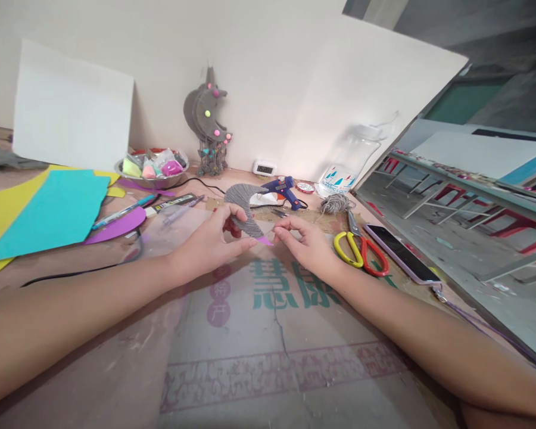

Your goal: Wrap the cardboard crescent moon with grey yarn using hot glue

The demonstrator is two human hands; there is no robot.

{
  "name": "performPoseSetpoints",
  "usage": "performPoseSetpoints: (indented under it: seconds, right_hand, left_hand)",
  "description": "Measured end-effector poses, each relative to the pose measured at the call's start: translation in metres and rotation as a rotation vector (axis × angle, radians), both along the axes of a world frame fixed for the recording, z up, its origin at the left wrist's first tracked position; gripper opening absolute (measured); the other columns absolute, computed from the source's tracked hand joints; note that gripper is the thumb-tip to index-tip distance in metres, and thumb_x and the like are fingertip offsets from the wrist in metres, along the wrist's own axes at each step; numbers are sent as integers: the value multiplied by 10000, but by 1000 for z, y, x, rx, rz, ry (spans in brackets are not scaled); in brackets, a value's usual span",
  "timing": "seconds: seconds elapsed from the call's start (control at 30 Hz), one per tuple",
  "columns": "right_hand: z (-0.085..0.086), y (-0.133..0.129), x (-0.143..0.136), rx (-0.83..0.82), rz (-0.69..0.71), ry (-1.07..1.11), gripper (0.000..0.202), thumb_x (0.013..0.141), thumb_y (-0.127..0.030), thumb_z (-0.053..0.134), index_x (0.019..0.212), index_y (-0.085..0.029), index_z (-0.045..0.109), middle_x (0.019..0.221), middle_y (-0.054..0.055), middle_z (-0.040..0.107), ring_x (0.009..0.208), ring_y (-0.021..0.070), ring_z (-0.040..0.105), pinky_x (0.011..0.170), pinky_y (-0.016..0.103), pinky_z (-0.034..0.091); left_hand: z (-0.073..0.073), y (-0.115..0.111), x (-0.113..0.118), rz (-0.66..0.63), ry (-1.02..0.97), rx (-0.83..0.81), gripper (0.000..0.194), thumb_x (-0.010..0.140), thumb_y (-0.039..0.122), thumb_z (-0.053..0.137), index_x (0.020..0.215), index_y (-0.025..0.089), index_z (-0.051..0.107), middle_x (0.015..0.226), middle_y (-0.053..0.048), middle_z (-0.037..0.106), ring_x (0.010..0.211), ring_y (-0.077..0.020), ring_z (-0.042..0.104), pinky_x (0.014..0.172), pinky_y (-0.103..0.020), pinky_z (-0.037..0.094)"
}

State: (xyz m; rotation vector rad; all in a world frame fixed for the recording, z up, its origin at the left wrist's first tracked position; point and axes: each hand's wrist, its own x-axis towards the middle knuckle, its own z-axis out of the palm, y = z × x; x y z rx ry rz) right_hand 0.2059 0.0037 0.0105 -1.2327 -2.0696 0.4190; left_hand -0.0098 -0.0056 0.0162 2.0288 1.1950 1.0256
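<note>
My left hand (221,231) is closed on a crescent moon cutout (245,205) wrapped in grey yarn, held above the table. Its lower tip is bare and shows purple. Close beside that tip, my right hand (301,238) pinches what looks like the thin end of the grey yarn; most of the strand is too fine to follow. A loose ball of grey yarn (336,204) lies beyond my right hand. Scissors (357,247) with one yellow and one red handle rest to the right of that hand.
Behind the cutout lies a blue glue gun (286,190). A metal bowl (161,180) holds coloured clay packets. Turquoise paper (53,208) and pens lie left. A finished moon ornament (209,119) hangs on the wall. A plastic jar (351,158) and a phone (402,253) are right.
</note>
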Motion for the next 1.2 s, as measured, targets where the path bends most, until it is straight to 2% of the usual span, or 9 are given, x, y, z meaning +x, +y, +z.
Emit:
performPoseSetpoints:
  seconds: [0.43, 0.57, 0.63, 0.73, 0.8, 0.9, 0.97, 1.07, 1.2]
  right_hand:
    - [0, 2, -1, 9, -13, -1, 206, 869, -290, 487, 754, -176, 615, 741, 13, 648, 727, 136, 585, 678, 254, 441]
    - [-2, 5, 2, 84, 2, -19, 188, 863, -256, 497, 930, -191, 660, 959, 48, 680, 928, 175, 588, 843, 325, 428]
    - [-1, 5, 3, 132, -14, 19, 231, 863, -248, 494, 1035, -202, 641, 1070, 58, 652, 999, 187, 555, 865, 345, 416]
    - [1, 2, 3, 32, -17, 165, 250, 876, -269, 474, 1075, -199, 608, 1079, 56, 637, 796, 144, 561, 720, 303, 453]
    - [1, -1, 1, -129, 61, 264, 258, 883, -294, 469, 1098, -204, 580, 1111, 54, 619, 601, 87, 509, 586, 262, 447]
    - [0, -5, -2, -327, 216, 361, 311, 882, -330, 482, 1174, -234, 522, 1161, 54, 589, 478, 39, 450, 476, 227, 426]
    - [-1, -5, -4, -407, 267, 389, 359, 875, -353, 495, 1217, -245, 491, 1081, 46, 614, 455, 37, 456, 452, 218, 428]
    - [-1, -4, -5, -486, 265, 395, 398, 865, -375, 505, 1231, -220, 475, 863, 22, 639, 451, 56, 474, 440, 211, 426]
    - [-1, -2, -5, -484, 223, 348, 293, 846, -357, 535, 1069, -168, 564, 617, -35, 545, 479, 67, 461, 462, 197, 408]
  left_hand:
    - [2, -3, 1, -17, -47, -61, 263, 731, 293, 622, 877, 227, 414, 697, 50, 471, 605, -104, 468, 529, -235, 360]
    - [3, -3, 0, -16, -22, -52, 263, 727, 299, 623, 881, 229, 422, 733, 37, 493, 639, -118, 495, 554, -244, 378]
    - [3, -2, 0, -12, -5, -48, 257, 727, 299, 617, 885, 228, 427, 766, 27, 500, 653, -123, 502, 562, -248, 381]
    - [3, -2, 1, -2, 17, -41, 254, 722, 284, 605, 884, 227, 418, 809, 16, 503, 648, -119, 499, 556, -246, 377]
    - [2, -1, 1, -10, 23, -37, 271, 713, 287, 607, 887, 226, 408, 817, 14, 500, 664, -122, 503, 572, -248, 387]
    - [1, -1, 0, -40, 28, -32, 280, 727, 319, 601, 910, 225, 412, 828, 10, 497, 711, -134, 508, 617, -257, 407]
    - [2, -2, -2, -58, 17, -14, 215, 777, 316, 550, 926, 225, 425, 849, 4, 503, 732, -137, 506, 644, -263, 415]
    - [3, -2, -4, -67, -16, 17, 87, 869, 300, 419, 895, 223, 452, 837, 1, 505, 756, -138, 496, 673, -262, 419]
    - [3, 0, -5, 4, -31, 64, 233, 925, 301, 301, 795, 220, 476, 740, 3, 506, 747, -143, 492, 689, -259, 418]
